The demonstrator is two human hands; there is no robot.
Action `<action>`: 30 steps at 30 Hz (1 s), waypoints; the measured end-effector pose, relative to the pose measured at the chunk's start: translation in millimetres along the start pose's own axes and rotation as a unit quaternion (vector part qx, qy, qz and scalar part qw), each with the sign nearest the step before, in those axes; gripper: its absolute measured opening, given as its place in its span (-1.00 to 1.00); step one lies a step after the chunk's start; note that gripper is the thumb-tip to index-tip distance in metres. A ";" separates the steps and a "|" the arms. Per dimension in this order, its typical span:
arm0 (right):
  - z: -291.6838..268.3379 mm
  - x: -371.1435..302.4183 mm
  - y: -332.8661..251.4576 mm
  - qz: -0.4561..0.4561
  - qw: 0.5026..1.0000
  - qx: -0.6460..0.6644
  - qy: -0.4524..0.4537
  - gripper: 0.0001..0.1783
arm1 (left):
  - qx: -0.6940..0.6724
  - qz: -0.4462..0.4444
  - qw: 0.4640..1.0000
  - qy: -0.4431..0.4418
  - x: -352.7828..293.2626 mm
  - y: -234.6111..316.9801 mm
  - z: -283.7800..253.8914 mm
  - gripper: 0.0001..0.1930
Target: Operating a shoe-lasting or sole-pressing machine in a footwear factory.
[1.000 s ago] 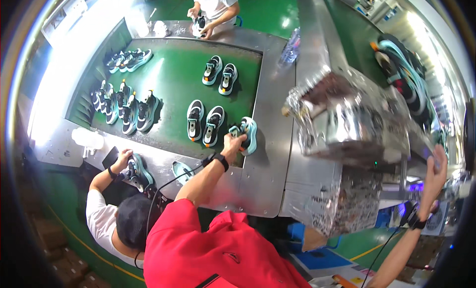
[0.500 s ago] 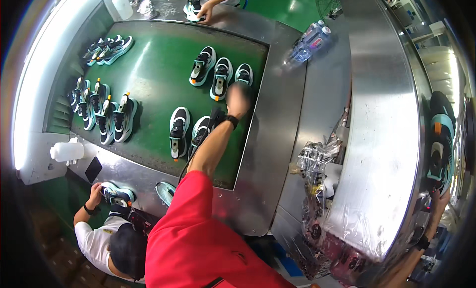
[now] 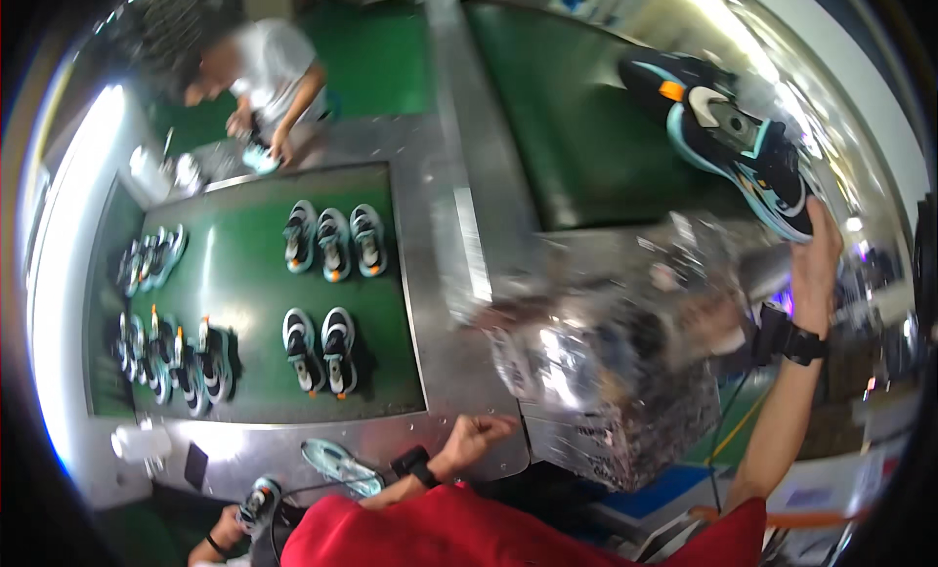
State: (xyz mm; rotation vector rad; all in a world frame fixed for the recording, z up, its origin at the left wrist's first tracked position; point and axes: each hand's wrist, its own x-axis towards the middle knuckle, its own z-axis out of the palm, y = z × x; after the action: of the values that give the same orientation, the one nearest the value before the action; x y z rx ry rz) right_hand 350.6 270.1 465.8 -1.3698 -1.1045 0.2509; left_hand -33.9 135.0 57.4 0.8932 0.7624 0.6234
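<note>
My right hand, raised at the far right, is closed on one end of a black, white and pale-blue sneaker with an orange tab. The sneaker hangs in the air above a second green surface. My left hand is held over the metal edge of the near table, its fingers drawn together and nothing seen in them. Left of it, a pale-blue shoe piece lies on the metal. On the green tabletop stand a row of three sneakers and, nearer, a pair of sneakers.
More sneakers stand in groups at the left of the green surface. Clear plastic-wrapped packs fill the space between my arms. A co-worker handles a shoe across the table; another's hand holds one at lower left.
My left hand has drawn back from the sneaker at the row's right end, leaving it on the table. The view has swung right, bringing the sneaker in my right hand more fully into sight.
</note>
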 end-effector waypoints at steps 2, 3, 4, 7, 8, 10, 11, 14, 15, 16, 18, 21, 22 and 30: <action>-34.6 -31.8 -25.0 0.016 0.997 0.073 0.033 -0.73 | -0.003 0.054 0.994 -0.095 -16.3 22.3 33.9 -0.79; -53.1 -55.7 -39.9 0.012 0.994 0.092 0.056 -0.75 | -0.036 0.003 0.986 -0.166 -22.7 36.6 50.4 -0.75; -77.9 -79.2 -51.4 0.005 0.991 0.119 0.068 -0.76 | -0.064 -0.055 0.968 -0.236 -28.4 51.5 68.3 -0.70; -132.4 -162.1 -74.4 -0.040 0.975 0.138 0.170 -0.76 | -0.157 -0.054 0.892 -0.421 -31.3 105.0 136.0 -0.45; -154.3 -190.8 -78.7 -0.070 0.977 0.110 0.170 -0.76 | -0.193 -0.074 0.853 -0.480 -28.8 110.9 162.1 -0.32; -194.4 -256.0 -91.5 -0.087 0.977 -0.100 0.167 -0.71 | -0.216 -0.120 0.790 -0.561 -36.0 123.2 227.1 -0.06; -208.5 -290.5 -104.3 -0.036 0.981 -0.093 0.166 -0.67 | -0.267 -0.165 0.753 -0.578 -50.6 128.4 259.6 -0.02; -261.5 -395.6 -110.2 0.103 0.978 -0.077 0.163 -0.64 | -0.217 -0.306 0.696 -0.612 -113.4 107.9 329.6 0.03; -273.9 -432.2 -115.3 0.112 0.960 -0.122 0.227 -0.65 | -0.217 -0.331 0.677 -0.620 -126.2 79.2 340.7 -0.06; -289.0 -473.7 -102.8 0.101 0.943 -0.124 0.293 -0.66 | -0.205 -0.354 0.682 -0.607 -138.2 53.2 351.9 -0.11; -316.0 -557.7 -107.9 0.121 0.896 -0.102 0.415 -0.50 | -0.145 -0.387 0.708 -0.573 -174.3 19.5 381.7 -0.24; -325.9 -686.3 -105.0 0.054 0.849 0.003 0.526 -0.27 | -0.081 -0.211 0.723 -0.653 -218.2 -52.1 432.9 -0.46; -324.3 -722.2 -111.4 0.072 0.844 0.059 0.529 -0.16 | -0.092 -0.322 0.733 -0.592 -245.2 -77.2 455.5 -0.48; -369.6 -941.5 -119.5 0.077 0.600 0.052 0.795 -0.39 | 0.257 -0.069 0.542 -0.797 -418.2 -229.3 543.9 -0.19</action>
State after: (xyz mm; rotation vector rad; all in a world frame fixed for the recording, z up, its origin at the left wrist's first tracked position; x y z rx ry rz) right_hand 90.6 -674.1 186.3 -0.9724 0.5687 -0.7246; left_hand 192.9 -533.7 214.4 1.4538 -0.7641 -0.7331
